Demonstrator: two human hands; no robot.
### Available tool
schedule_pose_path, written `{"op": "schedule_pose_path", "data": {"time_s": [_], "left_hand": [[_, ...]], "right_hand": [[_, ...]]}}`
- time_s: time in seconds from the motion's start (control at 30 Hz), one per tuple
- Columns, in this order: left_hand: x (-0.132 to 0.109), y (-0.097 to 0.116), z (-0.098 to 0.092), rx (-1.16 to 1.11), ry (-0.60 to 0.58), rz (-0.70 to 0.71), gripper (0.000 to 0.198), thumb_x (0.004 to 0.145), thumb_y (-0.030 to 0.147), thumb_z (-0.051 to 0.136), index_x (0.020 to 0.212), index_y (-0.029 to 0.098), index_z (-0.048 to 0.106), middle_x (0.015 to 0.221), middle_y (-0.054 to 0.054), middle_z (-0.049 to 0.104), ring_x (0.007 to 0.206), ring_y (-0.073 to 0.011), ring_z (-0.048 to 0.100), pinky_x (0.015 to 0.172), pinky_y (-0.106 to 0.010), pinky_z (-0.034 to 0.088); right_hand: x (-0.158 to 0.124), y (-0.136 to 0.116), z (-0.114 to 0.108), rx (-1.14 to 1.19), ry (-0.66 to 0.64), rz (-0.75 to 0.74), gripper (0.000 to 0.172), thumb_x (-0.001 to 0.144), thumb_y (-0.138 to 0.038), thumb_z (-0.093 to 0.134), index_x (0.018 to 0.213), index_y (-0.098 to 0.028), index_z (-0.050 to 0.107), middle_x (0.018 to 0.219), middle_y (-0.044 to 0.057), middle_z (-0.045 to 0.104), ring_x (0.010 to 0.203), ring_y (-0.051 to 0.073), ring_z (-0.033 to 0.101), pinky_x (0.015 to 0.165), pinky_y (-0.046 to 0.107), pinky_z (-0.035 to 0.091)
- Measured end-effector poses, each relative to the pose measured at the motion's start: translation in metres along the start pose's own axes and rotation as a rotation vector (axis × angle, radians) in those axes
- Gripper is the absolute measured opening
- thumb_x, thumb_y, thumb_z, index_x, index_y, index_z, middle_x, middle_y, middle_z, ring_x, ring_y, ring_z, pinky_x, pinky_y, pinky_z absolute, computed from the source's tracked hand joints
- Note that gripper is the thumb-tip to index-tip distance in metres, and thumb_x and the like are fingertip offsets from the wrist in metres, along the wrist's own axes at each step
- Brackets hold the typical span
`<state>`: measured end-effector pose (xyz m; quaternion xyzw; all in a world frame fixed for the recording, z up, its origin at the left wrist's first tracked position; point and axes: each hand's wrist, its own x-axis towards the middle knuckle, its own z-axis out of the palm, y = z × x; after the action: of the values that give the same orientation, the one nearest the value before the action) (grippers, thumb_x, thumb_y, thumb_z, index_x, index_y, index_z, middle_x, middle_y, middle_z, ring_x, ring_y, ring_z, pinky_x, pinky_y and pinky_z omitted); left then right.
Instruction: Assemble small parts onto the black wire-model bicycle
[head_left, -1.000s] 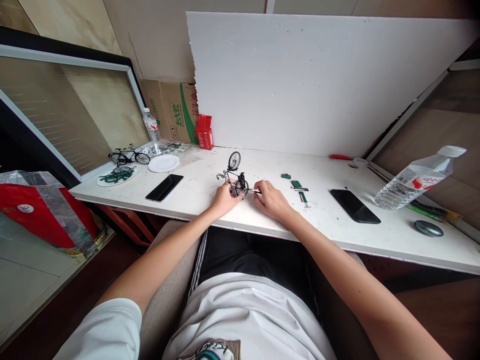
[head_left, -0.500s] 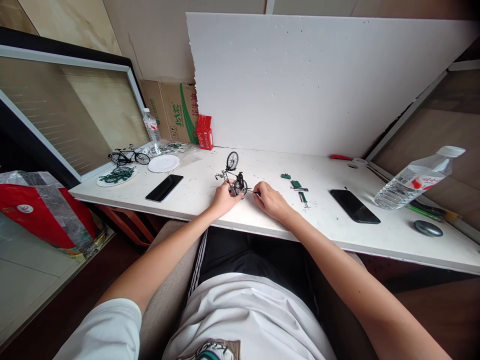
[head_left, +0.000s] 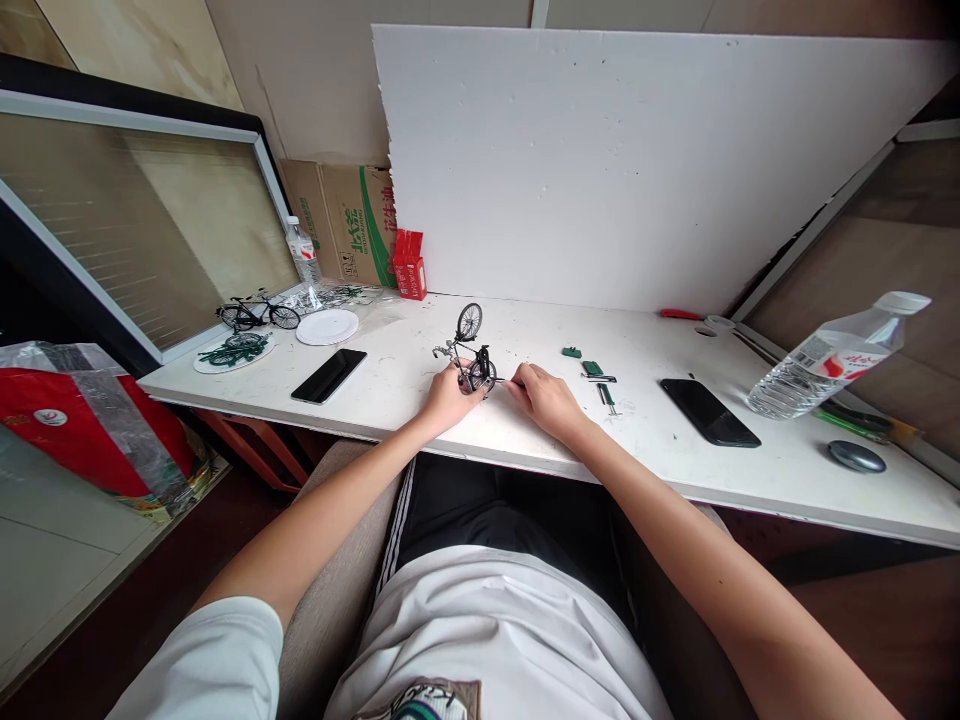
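A small black model bicycle (head_left: 469, 322) is tilted up on end over the white table, one wheel high and the other low. My left hand (head_left: 448, 402) grips it around the lower wheel. Just to the right, my right hand (head_left: 541, 398) pinches a thin dark tool (head_left: 505, 381), whose tip reaches the lower wheel. The exact contact is too small to make out. Small green and metal parts (head_left: 591, 369) lie beyond my right hand.
Left on the table (head_left: 382, 393) are a phone (head_left: 328, 376), a white lid (head_left: 328, 327), another model bicycle (head_left: 257, 312) and a plate of green parts (head_left: 234, 350). On the right are a black phone (head_left: 709, 411), a mouse (head_left: 856, 456) and a leaning water bottle (head_left: 832, 362).
The model bicycle has shifted slightly to the right in my left hand, its upper wheel turned a little. My right hand has moved slightly, still holding the thin tool.
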<state>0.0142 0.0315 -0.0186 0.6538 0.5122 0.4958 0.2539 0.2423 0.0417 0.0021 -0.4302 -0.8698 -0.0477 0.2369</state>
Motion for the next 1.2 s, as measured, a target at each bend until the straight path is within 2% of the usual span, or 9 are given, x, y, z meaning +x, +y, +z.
{"op": "schedule_pose_path", "data": {"time_s": [0.23, 0.43, 0.67, 1.03, 1.2], "left_hand": [[-0.001, -0.0003, -0.0002, 0.002, -0.02, 0.014, 0.039, 0.08, 0.025, 0.089, 0.111, 0.019, 0.066, 0.094, -0.007, 0.08, 0.078, -0.0212, 0.072, 0.075, -0.033, 0.057], [-0.0009, -0.0004, -0.0001, 0.004, -0.014, -0.006, 0.039, 0.08, 0.022, 0.087, 0.112, 0.019, 0.065, 0.089, -0.006, 0.078, 0.077, -0.0208, 0.071, 0.073, -0.032, 0.056], [-0.0005, -0.0011, -0.0003, -0.018, -0.016, 0.006, 0.038, 0.08, 0.022, 0.088, 0.11, 0.019, 0.065, 0.091, -0.006, 0.078, 0.077, -0.02, 0.071, 0.075, -0.032, 0.056], [-0.002, 0.0019, -0.0006, -0.011, -0.028, 0.013, 0.036, 0.081, 0.022, 0.087, 0.111, 0.018, 0.066, 0.094, -0.007, 0.079, 0.077, -0.0198, 0.071, 0.074, -0.032, 0.057], [-0.0015, 0.0002, -0.0004, 0.002, -0.026, 0.013, 0.039, 0.081, 0.024, 0.087, 0.113, 0.019, 0.066, 0.093, -0.007, 0.079, 0.078, -0.0205, 0.071, 0.075, -0.032, 0.057]], "right_hand": [[-0.0004, -0.003, -0.0021, -0.047, -0.012, 0.025, 0.032, 0.116, -0.045, 0.038, 0.103, -0.021, 0.056, 0.095, 0.012, 0.071, 0.076, 0.025, 0.061, 0.066, 0.034, 0.034], [-0.0033, -0.0055, -0.005, 0.116, -0.028, 0.03, 0.019, 0.11, -0.039, 0.048, 0.116, -0.02, 0.051, 0.109, 0.012, 0.072, 0.08, 0.024, 0.065, 0.066, 0.033, 0.039], [-0.0038, -0.0015, -0.0016, 0.118, -0.043, -0.035, 0.014, 0.11, -0.036, 0.045, 0.111, -0.023, 0.05, 0.103, 0.01, 0.071, 0.082, 0.025, 0.064, 0.068, 0.033, 0.041], [-0.0012, -0.0062, -0.0055, -0.045, -0.045, 0.021, 0.028, 0.114, -0.04, 0.045, 0.1, -0.022, 0.06, 0.088, 0.008, 0.068, 0.07, 0.022, 0.056, 0.065, 0.031, 0.032], [-0.0006, -0.0034, -0.0027, -0.074, -0.024, 0.019, 0.036, 0.116, -0.045, 0.042, 0.096, -0.022, 0.062, 0.084, 0.008, 0.07, 0.071, 0.024, 0.06, 0.066, 0.032, 0.031]]}}
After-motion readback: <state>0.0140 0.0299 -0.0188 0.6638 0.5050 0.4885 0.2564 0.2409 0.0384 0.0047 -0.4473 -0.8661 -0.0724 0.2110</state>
